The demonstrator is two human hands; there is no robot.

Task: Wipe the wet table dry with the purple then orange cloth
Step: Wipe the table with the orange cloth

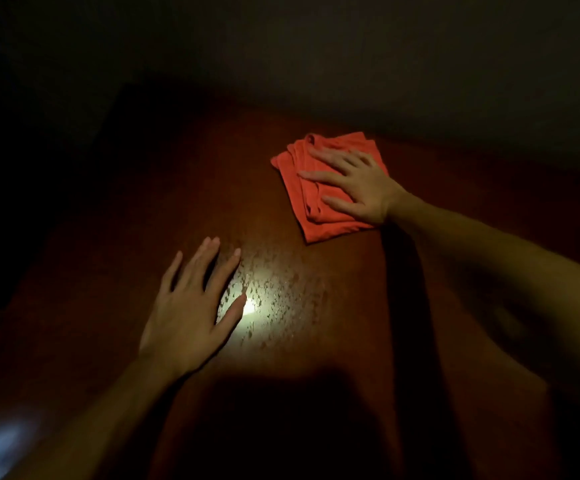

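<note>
Right hand presses orange cloth (fingers flat).

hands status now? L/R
Left hand: open, fingers straight, flat over the table, holding nothing.
Right hand: open, pressing flat on the orange cloth.

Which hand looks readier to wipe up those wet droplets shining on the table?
Probably the right hand: it already lies flat on the orange cloth, just beyond the wet patch. The left hand is bare, beside the droplets.

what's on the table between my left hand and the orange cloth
Head view: only bare table, with wet blotches glinting, lies between the left hand and the orange cloth.
</note>
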